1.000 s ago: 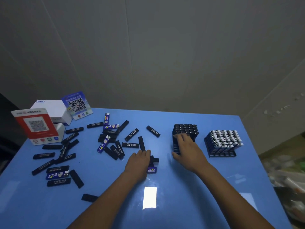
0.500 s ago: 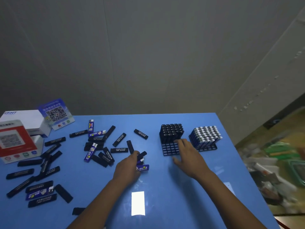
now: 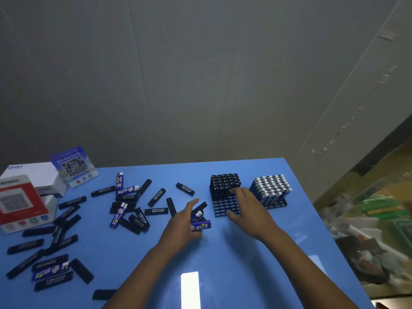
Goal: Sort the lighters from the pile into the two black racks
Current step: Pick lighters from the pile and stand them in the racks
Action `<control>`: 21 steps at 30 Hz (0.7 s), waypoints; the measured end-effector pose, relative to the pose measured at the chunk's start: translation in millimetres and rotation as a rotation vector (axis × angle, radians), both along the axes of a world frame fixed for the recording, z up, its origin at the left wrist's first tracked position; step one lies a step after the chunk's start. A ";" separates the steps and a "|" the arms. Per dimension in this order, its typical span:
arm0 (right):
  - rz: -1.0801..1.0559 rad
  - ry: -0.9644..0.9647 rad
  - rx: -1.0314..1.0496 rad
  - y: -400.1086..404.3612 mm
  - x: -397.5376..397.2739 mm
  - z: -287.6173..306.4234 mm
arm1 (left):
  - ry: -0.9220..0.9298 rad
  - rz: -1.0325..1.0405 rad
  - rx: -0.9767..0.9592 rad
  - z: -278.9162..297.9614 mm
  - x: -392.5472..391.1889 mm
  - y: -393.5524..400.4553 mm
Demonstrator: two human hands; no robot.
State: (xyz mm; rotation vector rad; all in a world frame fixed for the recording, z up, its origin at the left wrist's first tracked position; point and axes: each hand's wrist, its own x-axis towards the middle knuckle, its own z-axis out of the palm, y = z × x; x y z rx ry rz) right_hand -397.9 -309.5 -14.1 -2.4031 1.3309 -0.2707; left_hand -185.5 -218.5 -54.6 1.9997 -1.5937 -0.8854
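Observation:
Two black racks stand at the table's right. The left rack [image 3: 224,208] has black lighters [image 3: 225,183] in its back rows and empty front cells. The right rack [image 3: 277,204] is nearly full of blue lighters with silver tops [image 3: 270,187]. My right hand [image 3: 247,207] lies with spread fingers over the left rack's empty front cells. My left hand [image 3: 184,225] curls round a small bunch just left of that rack: a blue lighter [image 3: 197,216] and a black lighter [image 3: 201,206]. Another blue lighter [image 3: 201,226] lies at its fingertips. The loose pile [image 3: 131,210] spreads to the left.
More black and blue lighters [image 3: 48,267] lie scattered at the near left. A red QR sign [image 3: 20,202], a white box [image 3: 33,175] and a blue QR card [image 3: 73,166] stand at the far left. The table's right edge [image 3: 316,219] drops to floor clutter.
My left hand has gone from lying flat on the lighters to curling round a few, thumb raised. My right hand slid back over the left rack's front cells. The camera view shifted.

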 end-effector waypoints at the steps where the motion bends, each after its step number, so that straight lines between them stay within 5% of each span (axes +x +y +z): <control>1: 0.006 -0.014 0.009 -2.8 -2.0 2.0 | 0.015 -0.002 -0.003 2.0 -5.8 -1.7; 21: 0.169 -0.455 0.606 -59.9 -72.9 9.9 | -0.054 0.159 -0.014 5.7 -140.4 -30.0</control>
